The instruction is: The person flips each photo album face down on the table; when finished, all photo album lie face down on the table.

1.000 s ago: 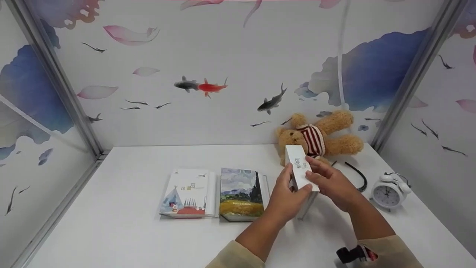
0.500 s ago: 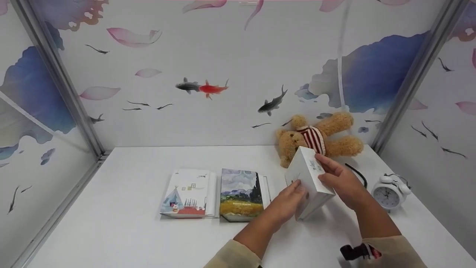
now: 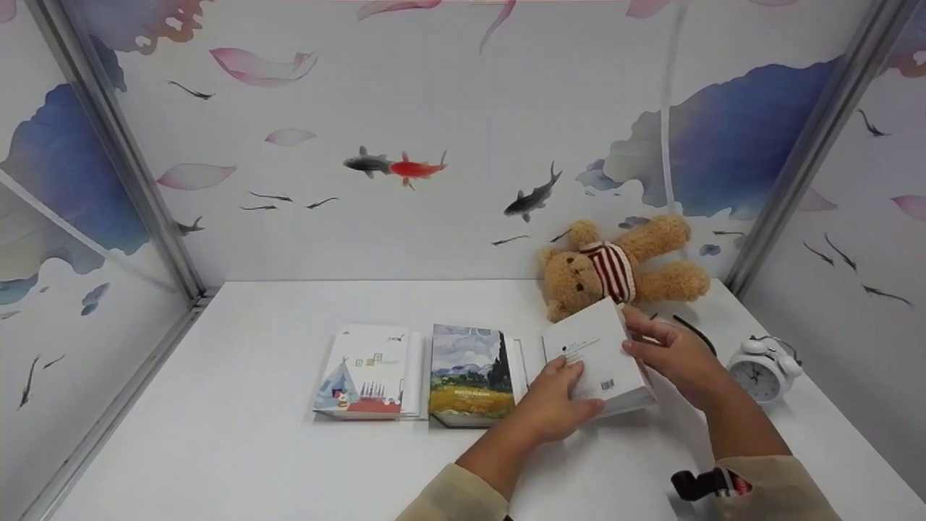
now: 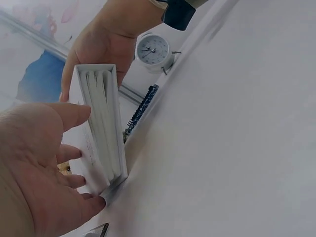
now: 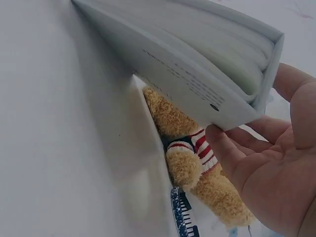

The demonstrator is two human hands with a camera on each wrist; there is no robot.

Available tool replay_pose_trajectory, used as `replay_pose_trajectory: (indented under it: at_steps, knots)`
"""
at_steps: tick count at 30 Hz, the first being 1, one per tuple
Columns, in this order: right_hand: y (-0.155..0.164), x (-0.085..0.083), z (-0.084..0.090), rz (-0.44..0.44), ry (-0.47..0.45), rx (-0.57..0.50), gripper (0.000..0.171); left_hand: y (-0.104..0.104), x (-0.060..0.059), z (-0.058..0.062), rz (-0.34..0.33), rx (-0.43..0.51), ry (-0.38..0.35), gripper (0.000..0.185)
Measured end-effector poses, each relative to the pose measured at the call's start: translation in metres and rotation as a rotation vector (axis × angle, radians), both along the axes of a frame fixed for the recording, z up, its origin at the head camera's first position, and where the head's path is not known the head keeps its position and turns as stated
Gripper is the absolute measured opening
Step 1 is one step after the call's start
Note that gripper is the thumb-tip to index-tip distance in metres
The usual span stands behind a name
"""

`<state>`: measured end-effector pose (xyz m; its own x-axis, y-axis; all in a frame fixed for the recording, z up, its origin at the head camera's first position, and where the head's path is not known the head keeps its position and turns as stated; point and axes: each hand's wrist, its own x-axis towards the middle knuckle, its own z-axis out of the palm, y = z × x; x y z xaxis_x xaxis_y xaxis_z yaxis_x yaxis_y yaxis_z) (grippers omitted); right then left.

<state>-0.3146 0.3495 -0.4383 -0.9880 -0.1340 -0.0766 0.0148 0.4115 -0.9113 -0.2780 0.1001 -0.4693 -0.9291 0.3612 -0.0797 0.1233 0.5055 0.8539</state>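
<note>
A white photo album (image 3: 597,329) stands tilted on the right half of the table, its barcoded cover turned up toward the head camera. My right hand (image 3: 676,358) pinches its upper right edge, thumb on the printed cover and fingers behind, as the right wrist view shows. On the printed cover lie the spread fingers of my left hand (image 3: 557,401), with the thumb near the lower edge. Clear sleeves (image 4: 101,123) show between the covers in the left wrist view. Just left of my left hand lies an album with a painted landscape cover (image 3: 472,373).
Another album with a tent drawing (image 3: 365,376) lies further left. Behind the held album a teddy bear (image 3: 611,268) leans on its side against the back wall. A white alarm clock (image 3: 756,373) and a dark blue toothed hairband (image 3: 696,331) are at the right.
The held album has turned from spine-up to leaning back, so its barcoded cover now faces up. My left hand has shifted onto that cover; my right hand has moved slightly right with the edge.
</note>
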Motion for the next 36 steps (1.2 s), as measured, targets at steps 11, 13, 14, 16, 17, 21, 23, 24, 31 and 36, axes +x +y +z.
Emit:
replay_pose_trajectory:
  at_steps: [11, 13, 14, 16, 17, 21, 23, 24, 31, 36]
  knots:
    - [0.009, -0.005, -0.019, 0.058, -0.098, -0.006, 0.076, 0.002, 0.0, -0.003, 0.0, -0.174, 0.094, 0.06]
    - [0.009, -0.006, -0.02, 0.06, -0.11, -0.005, 0.077, 0.002, 0.0, -0.003, -0.008, -0.211, 0.124, 0.058]
    - [0.01, -0.006, -0.021, 0.064, -0.115, -0.001, 0.078, 0.003, 0.001, -0.003, -0.011, -0.221, 0.132, 0.058]
    - [0.01, -0.006, -0.022, 0.067, -0.118, -0.002, 0.079, 0.003, 0.001, -0.004, -0.012, -0.227, 0.136, 0.058]
    - [0.011, -0.007, -0.022, 0.065, -0.12, -0.002, 0.08, 0.004, 0.002, -0.004, -0.011, -0.229, 0.135, 0.059]
    - [0.012, -0.007, -0.025, 0.076, -0.12, -0.045, 0.081, 0.003, 0.002, -0.007, -0.015, -0.232, 0.141, 0.058]
    - [0.012, -0.007, -0.027, 0.077, -0.119, -0.068, 0.081, 0.002, 0.001, -0.008, -0.022, -0.23, 0.143, 0.058]
    - [0.012, -0.007, -0.027, 0.077, -0.119, -0.077, 0.081, 0.001, 0.001, -0.008, -0.026, -0.228, 0.146, 0.058]
    - [0.006, -0.007, -0.022, 0.051, -0.11, -0.041, 0.079, -0.003, 0.0, -0.003, -0.029, -0.173, 0.104, 0.057]
    - [-0.011, -0.003, -0.006, -0.043, -0.055, 0.071, 0.073, -0.01, -0.001, 0.002, 0.008, -0.052, 0.07, 0.059]
